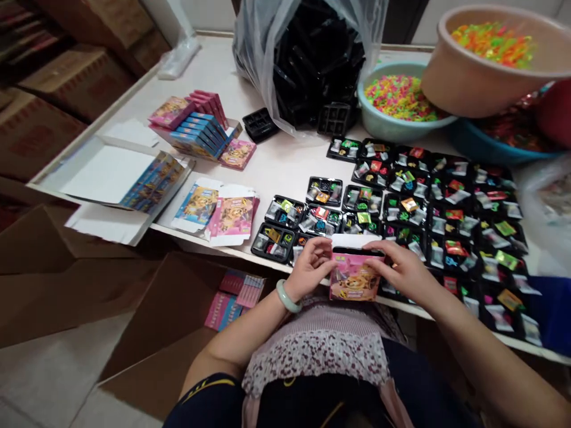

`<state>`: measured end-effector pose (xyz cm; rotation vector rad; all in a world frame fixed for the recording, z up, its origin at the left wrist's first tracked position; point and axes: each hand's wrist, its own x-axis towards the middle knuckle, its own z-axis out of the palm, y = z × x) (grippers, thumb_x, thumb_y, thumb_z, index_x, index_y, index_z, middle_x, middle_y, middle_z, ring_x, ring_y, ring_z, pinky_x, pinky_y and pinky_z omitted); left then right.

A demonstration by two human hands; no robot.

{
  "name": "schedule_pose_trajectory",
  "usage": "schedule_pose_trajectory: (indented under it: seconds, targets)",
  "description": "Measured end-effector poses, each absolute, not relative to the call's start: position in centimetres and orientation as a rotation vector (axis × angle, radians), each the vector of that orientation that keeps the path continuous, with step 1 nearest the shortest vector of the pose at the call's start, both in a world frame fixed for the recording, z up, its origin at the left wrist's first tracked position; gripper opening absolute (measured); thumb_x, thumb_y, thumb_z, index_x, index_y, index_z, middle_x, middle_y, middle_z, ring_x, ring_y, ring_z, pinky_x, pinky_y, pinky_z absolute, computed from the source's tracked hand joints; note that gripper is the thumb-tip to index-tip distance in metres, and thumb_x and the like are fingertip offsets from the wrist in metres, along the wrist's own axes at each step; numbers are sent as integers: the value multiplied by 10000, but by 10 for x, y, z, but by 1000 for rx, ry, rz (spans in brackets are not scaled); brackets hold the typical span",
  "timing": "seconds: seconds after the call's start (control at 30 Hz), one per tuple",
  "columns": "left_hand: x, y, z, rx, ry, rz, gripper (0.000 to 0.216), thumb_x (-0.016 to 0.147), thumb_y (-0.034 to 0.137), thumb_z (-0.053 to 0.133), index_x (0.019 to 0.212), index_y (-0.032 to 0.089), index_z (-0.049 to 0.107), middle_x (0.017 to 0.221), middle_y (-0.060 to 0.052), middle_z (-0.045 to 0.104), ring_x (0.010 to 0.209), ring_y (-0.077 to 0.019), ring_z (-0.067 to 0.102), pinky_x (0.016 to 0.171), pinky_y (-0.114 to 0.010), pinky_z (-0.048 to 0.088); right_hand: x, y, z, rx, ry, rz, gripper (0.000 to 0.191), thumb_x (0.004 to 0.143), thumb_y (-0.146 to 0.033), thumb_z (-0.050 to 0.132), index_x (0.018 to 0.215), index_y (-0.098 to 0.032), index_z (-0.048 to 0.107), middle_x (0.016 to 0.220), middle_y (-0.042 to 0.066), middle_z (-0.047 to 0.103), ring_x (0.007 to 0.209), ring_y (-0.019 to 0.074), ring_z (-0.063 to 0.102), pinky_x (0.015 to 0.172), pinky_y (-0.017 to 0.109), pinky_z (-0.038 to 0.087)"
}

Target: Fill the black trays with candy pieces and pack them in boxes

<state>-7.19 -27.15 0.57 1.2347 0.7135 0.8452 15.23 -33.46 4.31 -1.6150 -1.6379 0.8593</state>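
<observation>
Both my hands hold a small pink printed box (354,279) upright at the near table edge, its white top flap open and a black tray showing inside its mouth. My left hand (310,267), with a pale green bangle on the wrist, grips the box's left side. My right hand (401,270) grips its right side, fingers curled over the top corner. Just beyond the box lie several black trays (285,229) filled with small packets and coloured bits.
Flat unfolded pink and blue cartons (218,214) lie to the left. A display box of finished packs (200,128) stands farther back. A bag of empty black trays (312,65), bowls of coloured pieces (397,98), and a cardboard box on the floor (232,297) surround me.
</observation>
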Motion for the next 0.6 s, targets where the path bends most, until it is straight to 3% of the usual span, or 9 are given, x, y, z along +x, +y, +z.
schedule_pose_trajectory:
  seconds: [0.1,0.17,0.3,0.4,0.47,0.53,0.6]
  targets:
    - [-79,-298,-1,1395,767,773,357,836,326,676,1158,203,586,1101,-83,640,986,-158,627,875,-289,518,141,-386,12,-1599,-1284,870,377,866,-388,621,1217,-263,566,1083,80,691,859,200,678,728,343,570]
    - [-84,-307,0,1537,785,724,320,868,313,631,1161,190,604,1106,-92,643,987,-164,623,878,-299,510,132,-407,-3,-1597,-1192,825,312,881,-379,606,1169,-259,609,1034,72,700,861,197,677,743,343,569]
    - [-87,-314,5,1781,790,796,176,897,292,582,993,160,648,907,-61,646,839,-149,606,773,-286,499,125,-418,-9,-1503,-1377,801,241,937,-319,513,1080,-259,697,1082,84,676,1011,214,643,884,381,527]
    - [-84,-314,5,1864,764,842,204,900,300,574,772,152,631,727,-19,581,722,-129,556,691,-266,472,127,-410,-6,-1452,-1416,821,234,930,-333,518,966,-245,732,1032,91,656,990,219,636,864,384,528]
    - [-81,-314,4,1838,787,857,258,898,327,578,716,149,619,735,-26,586,744,-136,569,709,-277,481,128,-404,-5,-1446,-1354,880,213,910,-358,551,897,-242,729,989,80,654,952,214,638,835,377,536]
    - [-79,-314,3,1769,848,897,265,883,358,600,727,147,633,812,-50,627,821,-156,605,767,-300,499,128,-398,-6,-1431,-1203,973,195,878,-379,600,997,-256,694,975,63,657,919,202,641,782,357,551]
    - [-78,-314,2,1668,907,936,228,868,371,623,813,153,659,891,-65,660,848,-159,627,777,-298,512,129,-394,-7,-1399,-1062,1090,323,842,-392,646,1141,-273,618,974,49,659,886,190,642,719,332,561]
